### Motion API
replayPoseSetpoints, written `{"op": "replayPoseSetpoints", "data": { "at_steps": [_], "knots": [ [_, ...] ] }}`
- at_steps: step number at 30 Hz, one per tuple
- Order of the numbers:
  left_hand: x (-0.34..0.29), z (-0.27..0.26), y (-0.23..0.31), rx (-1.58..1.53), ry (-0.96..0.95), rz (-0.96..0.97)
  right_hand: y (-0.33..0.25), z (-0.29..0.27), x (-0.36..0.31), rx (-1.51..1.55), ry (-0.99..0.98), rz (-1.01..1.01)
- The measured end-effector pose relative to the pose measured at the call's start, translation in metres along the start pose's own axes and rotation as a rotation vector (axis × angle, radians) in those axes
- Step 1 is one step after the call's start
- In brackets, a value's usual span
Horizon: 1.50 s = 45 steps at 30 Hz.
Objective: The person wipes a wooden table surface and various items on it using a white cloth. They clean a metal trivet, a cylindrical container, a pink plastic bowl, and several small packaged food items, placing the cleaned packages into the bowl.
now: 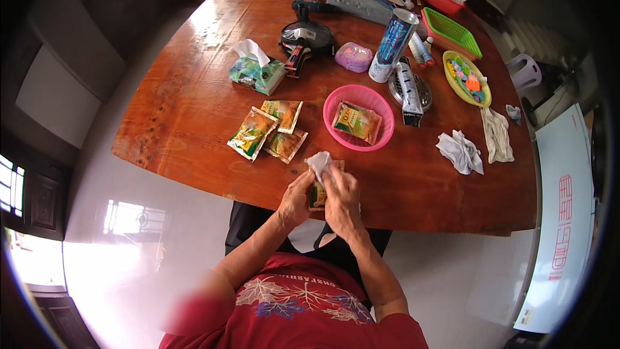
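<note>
At the table's near edge, my right hand (343, 201) is closed on a crumpled white cloth (319, 163), pressing it over a yellow-green food packet (317, 199). My left hand (296, 199) grips the left side of this packet, its fingers partly hidden by the cloth. Beyond my hands stands a round pink plastic basket (328, 105) with a similar packet (357, 123) inside. To the left, three more packets lie in a loose, overlapping group, with a yellow-green packet (252, 133) on top nearest the left.
Behind the packets are a tissue box (257, 75), a black-handled tool (306, 37) and a purple container (354, 57). A tall blue tube (393, 46) stands behind the basket. Rightward are a yellow basket (480, 95), a crumpled white cloth (460, 152) and a cream glove (496, 136).
</note>
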<state>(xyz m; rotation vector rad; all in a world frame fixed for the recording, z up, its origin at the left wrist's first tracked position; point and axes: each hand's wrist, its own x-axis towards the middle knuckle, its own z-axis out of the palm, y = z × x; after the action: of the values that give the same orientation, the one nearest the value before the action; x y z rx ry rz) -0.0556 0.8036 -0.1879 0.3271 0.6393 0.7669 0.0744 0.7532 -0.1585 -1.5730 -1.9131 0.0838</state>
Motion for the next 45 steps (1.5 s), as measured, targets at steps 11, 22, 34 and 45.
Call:
{"op": "replayPoseSetpoints", "data": {
  "at_steps": [11, 22, 34, 45],
  "knots": [
    [-0.008, 0.017, 0.005, 0.090, 0.007, 0.048, -0.008, -0.060, -0.036, 0.613, -0.247, -0.139],
    [-0.013, 0.007, 0.009, 0.181, 0.013, -0.054, -0.007, 0.007, 0.025, 0.079, -0.005, -0.082],
    [-0.005, 0.005, -0.009, 0.074, 0.006, 0.180, 0.003, -0.024, -0.047, 0.010, -0.073, -0.082],
    [-0.018, 0.041, 0.020, 0.203, 0.014, 0.432, 0.040, -0.054, -0.040, 0.149, 0.205, 0.066]
  ]
}}
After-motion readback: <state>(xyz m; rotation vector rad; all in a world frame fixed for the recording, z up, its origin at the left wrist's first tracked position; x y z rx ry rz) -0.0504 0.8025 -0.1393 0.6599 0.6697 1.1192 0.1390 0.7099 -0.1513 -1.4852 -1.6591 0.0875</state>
